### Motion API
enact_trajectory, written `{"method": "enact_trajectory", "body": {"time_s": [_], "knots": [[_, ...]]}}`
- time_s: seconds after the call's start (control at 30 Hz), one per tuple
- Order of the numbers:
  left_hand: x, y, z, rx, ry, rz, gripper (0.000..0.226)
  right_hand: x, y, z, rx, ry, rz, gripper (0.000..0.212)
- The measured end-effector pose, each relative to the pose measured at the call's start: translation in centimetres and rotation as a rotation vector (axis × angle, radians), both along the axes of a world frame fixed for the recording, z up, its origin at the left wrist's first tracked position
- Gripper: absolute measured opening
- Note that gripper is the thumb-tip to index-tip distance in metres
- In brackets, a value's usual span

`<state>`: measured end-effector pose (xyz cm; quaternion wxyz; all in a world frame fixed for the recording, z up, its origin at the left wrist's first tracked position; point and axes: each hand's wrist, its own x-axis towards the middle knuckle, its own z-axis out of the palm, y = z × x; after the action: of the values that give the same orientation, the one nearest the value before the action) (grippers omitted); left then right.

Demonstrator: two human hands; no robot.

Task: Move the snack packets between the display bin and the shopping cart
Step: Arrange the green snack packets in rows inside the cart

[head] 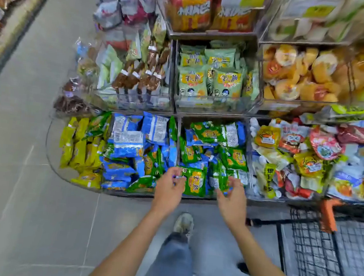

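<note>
The display bin (55, 162) is lying low ahead, heaped with blue and green snack packets (128, 141), with the shopping cart (322, 256) standing to its right. The left hand (168, 188) is pinching a corner of a green packet (195, 183) at the bin's front; the right hand (234, 198) is curling round a second packet (218, 179) beside it. Lifting both clear of the front wall is looking wisest. The cart is running off frame (most of its basket is hidden), and blur is softening both grips.
</note>
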<state>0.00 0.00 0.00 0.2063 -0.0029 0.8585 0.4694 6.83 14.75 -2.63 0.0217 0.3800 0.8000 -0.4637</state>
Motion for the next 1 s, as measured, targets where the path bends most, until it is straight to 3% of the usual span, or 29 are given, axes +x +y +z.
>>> {"method": "enact_trajectory", "body": {"time_s": [0.13, 0.4, 0.63, 0.73, 0.8, 0.87, 0.93, 1.0], "knots": [[-2.1, 1.7, -2.1, -0.087, -0.040, -0.074, 0.022, -4.1, 0.3, -2.1, 0.131, -0.142, 0.024, 0.063], [-2.6, 2.1, -3.4, -0.040, -0.167, -0.187, 0.020, -5.6, 1.0, -3.1, 0.208, -0.397, -0.034, 0.050], [-3.9, 1.8, -2.8, -0.017, -0.378, -0.121, 0.024, -4.4, 1.6, 0.3, 0.073, -0.186, -0.146, 0.047], [-4.0, 2.0, -1.4, 0.012, -0.372, -0.071, 0.023, -3.8, 1.3, 2.3, 0.023, -0.068, -0.206, 0.046], [-3.7, 2.1, 0.0, 0.107, -0.315, -0.090, 0.026, -3.8, 1.0, 3.6, -0.067, 0.005, -0.255, 0.044], [-3.2, 2.0, 1.5, 0.183, -0.206, -0.218, 0.039, -4.0, 0.7, 4.7, -0.246, 0.072, -0.301, 0.027], [-2.5, 1.9, 2.3, 0.144, -0.041, -0.395, 0.060, -4.4, 0.2, 5.8, -0.470, 0.096, -0.316, 0.026], [-2.1, 2.0, 2.2, 0.137, 0.044, -0.430, 0.073, -4.8, -0.2, 6.6, -0.630, 0.107, -0.291, 0.028]]}}
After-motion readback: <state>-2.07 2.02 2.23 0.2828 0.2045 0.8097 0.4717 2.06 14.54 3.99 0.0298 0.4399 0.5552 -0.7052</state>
